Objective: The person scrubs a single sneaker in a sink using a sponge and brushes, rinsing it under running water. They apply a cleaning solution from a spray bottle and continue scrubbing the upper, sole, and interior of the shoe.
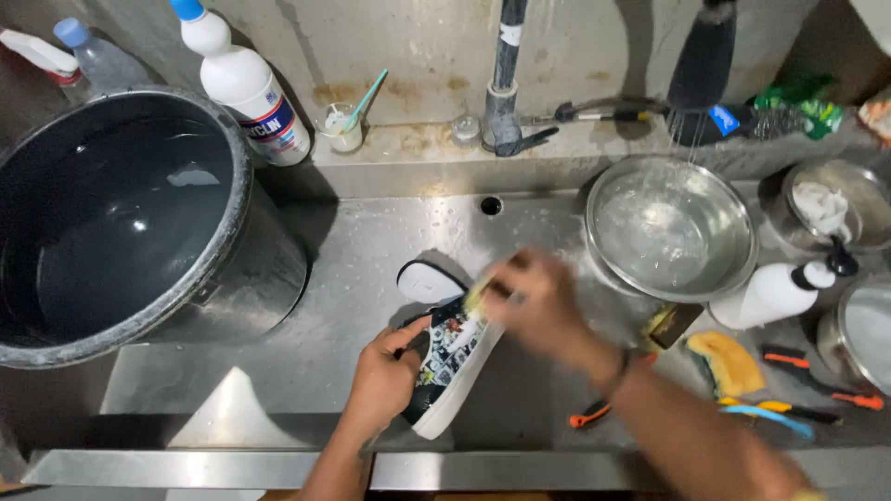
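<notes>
- I count one patterned sneaker (452, 364) in the steel sink (353, 269); my left hand (385, 376) grips it; my right hand (534, 301), blurred, closes on a yellow sponge (477, 295)
- One dark bucket (111, 218) holds water; one steel bowl (670, 225) catches water

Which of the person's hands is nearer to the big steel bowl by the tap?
The right hand. It is just left of the steel bowl, over the shoe; the left hand grips the shoe farther off.
</notes>
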